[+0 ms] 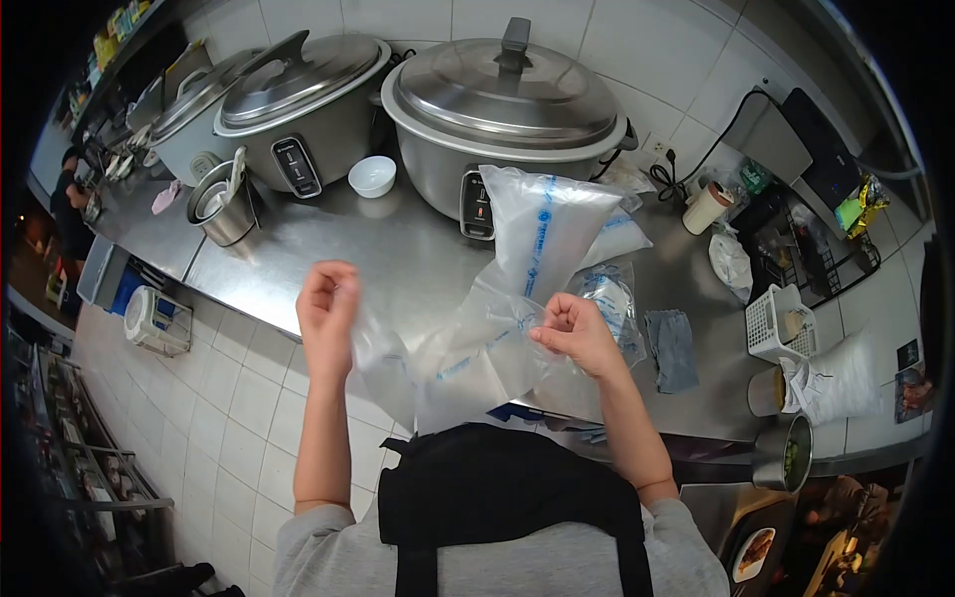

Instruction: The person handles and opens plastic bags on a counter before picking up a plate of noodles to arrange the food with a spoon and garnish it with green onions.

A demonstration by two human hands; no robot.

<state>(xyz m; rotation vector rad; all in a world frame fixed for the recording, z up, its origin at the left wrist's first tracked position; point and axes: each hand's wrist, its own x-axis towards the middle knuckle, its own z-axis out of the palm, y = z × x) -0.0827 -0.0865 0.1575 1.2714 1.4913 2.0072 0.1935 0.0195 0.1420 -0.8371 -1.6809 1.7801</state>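
Note:
A clear plastic bag (477, 363) with blue print hangs loosely in front of my apron, over the near edge of the steel counter. My right hand (577, 336) pinches its right side between thumb and fingers. On the other side my left hand (328, 303) is raised with curled fingers, slightly blurred, and the bag's left edge runs up to it. Behind the bag stands a filled plastic bag (547, 224) with white contents and a blue printed stripe. Another filled bag (619, 237) lies partly hidden behind that one. A clear plastic packet (609, 298) is just beyond my right hand.
Large rice cookers (507, 99) line the wall, with a white bowl (372, 176) and a steel pot (227, 209) before them. At right are a grey cloth (672, 350), a white basket (781, 323) and a jar (707, 207). A person (72, 204) stands far left.

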